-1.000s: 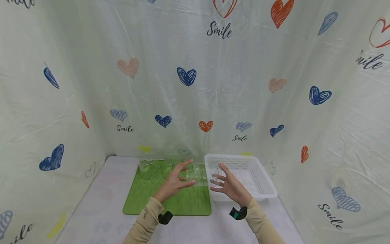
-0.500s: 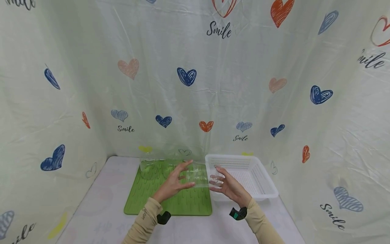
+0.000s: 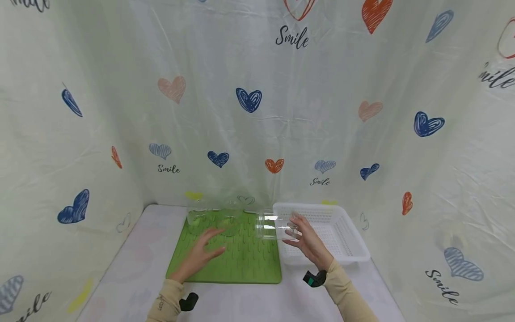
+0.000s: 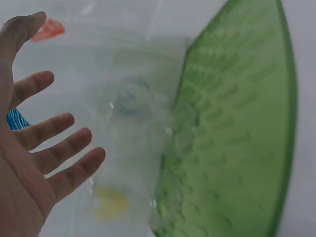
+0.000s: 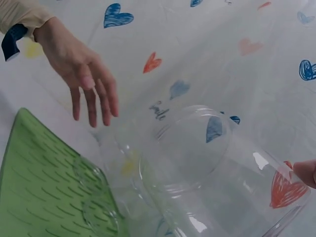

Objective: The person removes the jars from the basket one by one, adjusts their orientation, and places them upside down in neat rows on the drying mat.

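In the head view my right hand (image 3: 310, 241) grips one end of a clear, see-through jar (image 3: 266, 226), which lies sideways in the air over the gap between mat and basket. The right wrist view shows the jar's (image 5: 212, 168) round threaded mouth turned toward the left hand. My left hand (image 3: 196, 256) is apart from the jar, above the green mat (image 3: 245, 266), its fingers spread and holding nothing. Toward the back of the mat stand two more clear containers, one at the left (image 3: 197, 219) and one beside it (image 3: 230, 220); their outlines are faint.
A white perforated plastic basket (image 3: 358, 241) stands right of the mat, partly behind the right hand. A white cloth covers the table (image 3: 132, 259). A heart-printed curtain (image 3: 193, 116) closes off the back and sides.
The left hand has come away from the jar and moved left and down toward the viewer. The jar stays in the right hand, moved slightly right and up.
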`<state>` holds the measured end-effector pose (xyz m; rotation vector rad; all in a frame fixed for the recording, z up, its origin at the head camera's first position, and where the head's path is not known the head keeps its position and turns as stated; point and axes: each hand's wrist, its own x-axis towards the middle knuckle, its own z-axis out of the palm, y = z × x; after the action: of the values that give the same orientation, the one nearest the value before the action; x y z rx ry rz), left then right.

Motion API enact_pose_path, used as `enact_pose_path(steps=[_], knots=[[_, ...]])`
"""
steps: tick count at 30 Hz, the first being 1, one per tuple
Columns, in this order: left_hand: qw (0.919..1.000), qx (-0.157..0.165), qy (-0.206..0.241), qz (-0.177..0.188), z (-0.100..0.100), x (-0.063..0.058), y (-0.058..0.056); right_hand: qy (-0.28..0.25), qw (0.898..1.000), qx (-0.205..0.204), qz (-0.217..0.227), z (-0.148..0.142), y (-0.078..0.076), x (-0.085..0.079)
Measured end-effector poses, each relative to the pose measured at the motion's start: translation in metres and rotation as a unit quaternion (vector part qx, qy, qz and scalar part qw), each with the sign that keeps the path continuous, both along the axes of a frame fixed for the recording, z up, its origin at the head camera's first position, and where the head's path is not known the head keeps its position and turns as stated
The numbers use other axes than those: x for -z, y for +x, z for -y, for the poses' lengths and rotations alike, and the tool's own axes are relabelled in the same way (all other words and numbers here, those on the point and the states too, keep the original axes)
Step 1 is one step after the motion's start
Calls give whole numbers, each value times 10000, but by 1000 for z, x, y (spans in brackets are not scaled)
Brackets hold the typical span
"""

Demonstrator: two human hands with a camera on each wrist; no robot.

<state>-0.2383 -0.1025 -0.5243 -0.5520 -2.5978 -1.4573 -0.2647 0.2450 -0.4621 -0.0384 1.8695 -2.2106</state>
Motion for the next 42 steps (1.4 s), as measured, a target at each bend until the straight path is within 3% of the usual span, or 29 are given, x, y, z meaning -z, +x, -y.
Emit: enact_pose_path(steps=[4,8,14,20,26,34,40,42], knots=[[9948,-509,-687,557,24,19,10,226,9995,200,-117,0,-4,-2],[9823,-896,-1454,772,42,44,17,595,9969,423,-287,2,-12,-2],[9700,-1129,-2067,600,57,77,23,1257,9868,780,-664,11,-31,-3],[9607,-1338,-2423,217,59,99,28,1776,9757,899,-914,25,-45,-6],[9597,-1452,-2402,112,58,104,28,2317,9582,1028,-1326,39,-57,-4],[9587,-1520,-2391,229,57,104,25,3476,9065,1142,-2106,60,-75,9],[9578,-1557,-2394,337,56,107,25,3839,8917,1026,-2169,75,-83,23],[9576,-1563,-2394,351,56,107,24,4085,8820,953,-2147,79,-86,28]])
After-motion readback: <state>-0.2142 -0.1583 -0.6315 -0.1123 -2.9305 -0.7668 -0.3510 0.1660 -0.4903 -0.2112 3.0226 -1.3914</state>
